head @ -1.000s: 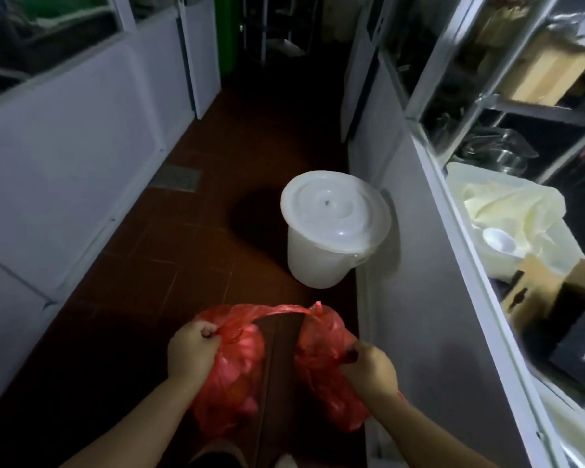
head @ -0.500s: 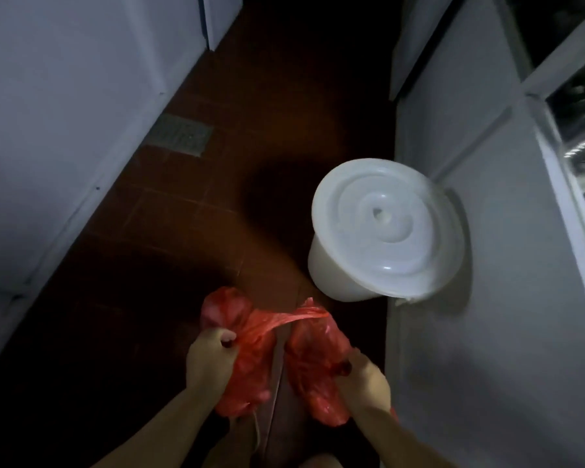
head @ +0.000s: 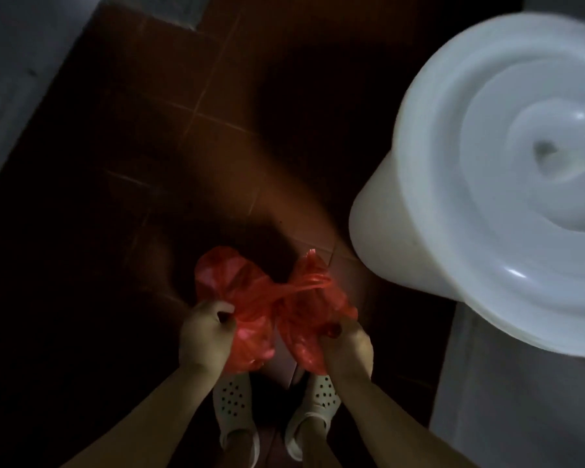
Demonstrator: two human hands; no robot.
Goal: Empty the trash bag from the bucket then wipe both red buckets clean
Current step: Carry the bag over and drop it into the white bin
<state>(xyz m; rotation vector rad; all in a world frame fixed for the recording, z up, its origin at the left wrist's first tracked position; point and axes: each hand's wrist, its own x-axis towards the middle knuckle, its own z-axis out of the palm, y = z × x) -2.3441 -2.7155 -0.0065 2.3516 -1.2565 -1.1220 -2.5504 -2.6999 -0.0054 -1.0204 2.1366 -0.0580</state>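
Above the dark tiled floor, the crumpled red plastic trash bag stretches left to right, gripped by left hand and right hand.

Both bare forearms reach forward and down, close together. Left hand fisted, fingers curled tight around what it grips. Right hand likewise clenched, knuckles up. Feet below, between the arms.
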